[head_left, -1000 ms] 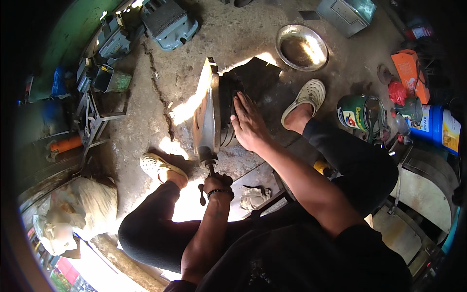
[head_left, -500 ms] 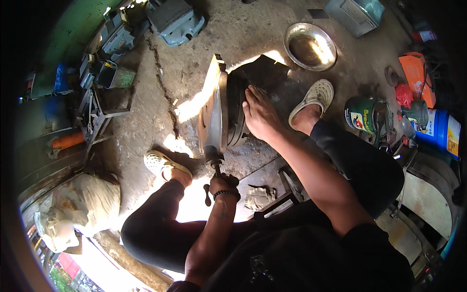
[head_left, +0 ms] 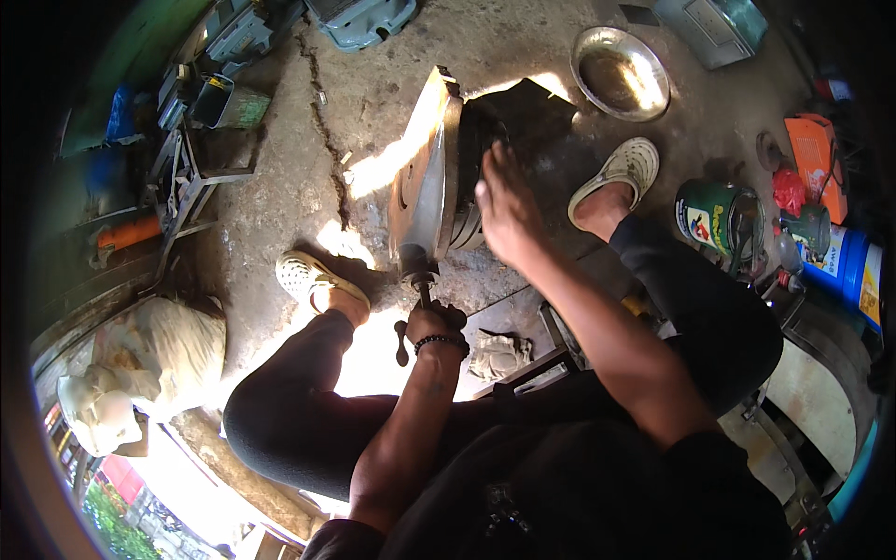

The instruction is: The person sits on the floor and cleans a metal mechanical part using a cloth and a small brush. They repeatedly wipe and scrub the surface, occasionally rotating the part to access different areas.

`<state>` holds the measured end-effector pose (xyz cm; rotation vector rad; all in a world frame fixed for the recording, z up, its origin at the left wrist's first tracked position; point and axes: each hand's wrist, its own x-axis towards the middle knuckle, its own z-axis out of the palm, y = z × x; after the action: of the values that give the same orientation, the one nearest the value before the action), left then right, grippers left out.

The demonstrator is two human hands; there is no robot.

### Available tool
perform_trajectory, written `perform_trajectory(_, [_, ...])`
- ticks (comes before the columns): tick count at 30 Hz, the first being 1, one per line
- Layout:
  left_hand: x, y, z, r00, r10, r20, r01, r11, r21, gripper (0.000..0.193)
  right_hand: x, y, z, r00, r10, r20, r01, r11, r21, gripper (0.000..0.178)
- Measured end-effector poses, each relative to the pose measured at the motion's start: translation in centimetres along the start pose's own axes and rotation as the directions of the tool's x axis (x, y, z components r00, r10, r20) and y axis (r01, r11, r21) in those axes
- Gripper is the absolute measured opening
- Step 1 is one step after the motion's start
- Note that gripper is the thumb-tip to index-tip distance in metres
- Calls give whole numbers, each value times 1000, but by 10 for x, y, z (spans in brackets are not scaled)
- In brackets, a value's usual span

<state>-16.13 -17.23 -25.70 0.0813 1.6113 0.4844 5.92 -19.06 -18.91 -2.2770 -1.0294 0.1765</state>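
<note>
Between my feet stands a heavy metal machine part with a flat, worn, bright plate [head_left: 431,177] and a dark rounded body [head_left: 478,140] on its right side. A short shaft [head_left: 425,291] comes out of its near end toward me. My left hand [head_left: 437,322], with a beaded bracelet at the wrist, is closed round a crank handle at that shaft; its knob [head_left: 401,345] sticks out to the left. My right hand [head_left: 511,215] is beside the dark body with its fingers stretched out, holding nothing. Whether it touches the body, I cannot tell.
A round metal basin [head_left: 620,75] lies at the far right. Beyond my right leg are a green bucket [head_left: 714,219], a blue bucket [head_left: 840,271] and an orange machine [head_left: 814,163]. A metal frame [head_left: 191,182] stands left; a crumpled cloth [head_left: 499,355] lies near my left hand.
The view has shifted, so the machine part sits higher in it. My right hand has drawn slightly back along the dark body and turned. The left hand keeps its grip.
</note>
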Motion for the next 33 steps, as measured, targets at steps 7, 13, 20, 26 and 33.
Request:
perform_trajectory(7, [-39,15,17,998,-63,-26,64,996,57,14,12,5,-7,991,45,127,-63,988,142,58])
perform_trajectory(13, [-54,20,26,1000,12,-29,-9,997,81,13,6,5,-14,989,48,138,-75,978,196,63])
perform_trajectory(20, [-26,13,16,999,46,-24,-38,958,286,12,-45,-21,0,993,-56,104,44,993,108,64])
perform_trajectory(26, [-58,27,33,998,-63,-19,62,997,-42,12,13,-9,0,999,48,20,-51,990,134,65])
perform_trajectory(33, [-62,26,32,999,-44,2,44,999,-3,13,28,5,-3,988,146,50,-154,959,238,63])
